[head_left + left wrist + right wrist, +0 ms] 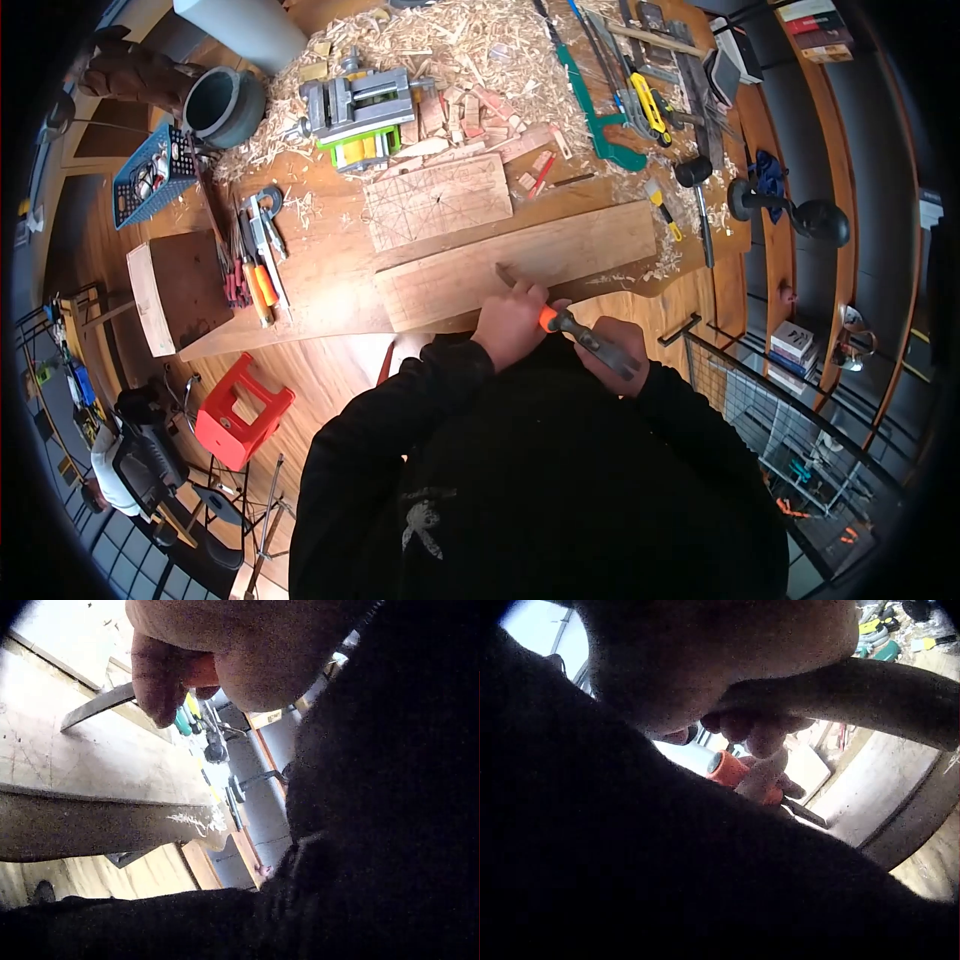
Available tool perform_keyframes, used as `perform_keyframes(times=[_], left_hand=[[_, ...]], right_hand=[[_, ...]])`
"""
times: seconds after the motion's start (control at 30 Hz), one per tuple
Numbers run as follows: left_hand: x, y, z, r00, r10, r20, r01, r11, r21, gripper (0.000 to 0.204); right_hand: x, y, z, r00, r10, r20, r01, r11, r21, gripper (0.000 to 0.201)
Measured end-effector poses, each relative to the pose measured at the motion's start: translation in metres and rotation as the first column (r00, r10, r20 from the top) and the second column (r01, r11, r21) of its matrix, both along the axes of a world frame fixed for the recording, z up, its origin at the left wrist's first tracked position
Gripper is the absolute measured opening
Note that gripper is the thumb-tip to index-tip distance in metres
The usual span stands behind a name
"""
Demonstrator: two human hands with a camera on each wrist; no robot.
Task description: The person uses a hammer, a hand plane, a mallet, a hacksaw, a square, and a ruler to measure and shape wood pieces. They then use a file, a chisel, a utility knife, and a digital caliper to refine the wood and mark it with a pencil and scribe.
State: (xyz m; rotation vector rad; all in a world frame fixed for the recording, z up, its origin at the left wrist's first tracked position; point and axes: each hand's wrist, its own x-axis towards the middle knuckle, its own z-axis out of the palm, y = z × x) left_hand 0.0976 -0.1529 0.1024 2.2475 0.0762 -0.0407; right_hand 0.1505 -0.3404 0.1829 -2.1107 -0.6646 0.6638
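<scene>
Left hand: my left hand (510, 322) was wrapped around the orange-handled steel chisel (545, 318), fingers curled close to where handle meets blade, at about 6 o'clock of the bench.
Right hand: my right hand (612, 350) was clenched around a dark-headed mallet or hammer (600, 345), held just behind the chisel's butt at about 4 o'clock of the left hand; I could not tell whether the two were touching.
Chisel: its flat grey blade (97, 706) sloped low toward the long pale wooden plank (515, 265), tip pointing to 11 o'clock, at or just above the wood near the plank's near edge.
Plank: it lay across the brown wooden workbench (330, 280), with a smaller pencil-marked wooden board (437, 200) touching it at 11 o'clock.
Surroundings: pale wood shavings (450, 45) were heaped at 12 o'clock around a grey and green bench vise (358, 105).
Doing it well, as I judged: I needed the blade kept at a shallow angle, light taps, and the guiding fingers behind the cutting edge.
</scene>
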Motion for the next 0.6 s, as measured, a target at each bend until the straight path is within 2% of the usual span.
perform_keyframes(times=[0.1,0.17,0.27,0.37,0.6], left_hand=[[0.002,-0.002,0.003,1.000,0.013,-0.008,-0.013,1.000,0.016,0.034],[0.003,-0.002,0.002,1.000,0.019,-0.018,-0.019,1.000,0.007,0.034],[0.004,-0.004,0.003,0.999,0.010,-0.033,-0.010,1.000,-0.004,0.034],[0.006,-0.005,0.002,0.999,0.016,-0.049,-0.016,1.000,0.006,0.035],[0.009,-0.005,0.004,0.997,0.056,-0.053,-0.056,0.998,0.013,0.036]], right_hand=[[0.000,-0.001,-0.001,0.997,-0.013,-0.076,0.013,1.000,0.003,0.024],[0.001,-0.002,0.003,0.998,0.012,-0.063,-0.018,0.995,-0.097,0.024],[0.001,-0.001,0.003,0.994,-0.016,-0.108,0.008,0.997,-0.082,0.023],[0.000,-0.005,0.003,0.999,0.002,-0.048,-0.006,0.996,-0.091,0.022],[0.002,-0.004,0.004,0.996,-0.025,-0.084,0.017,0.996,-0.088,0.023]])
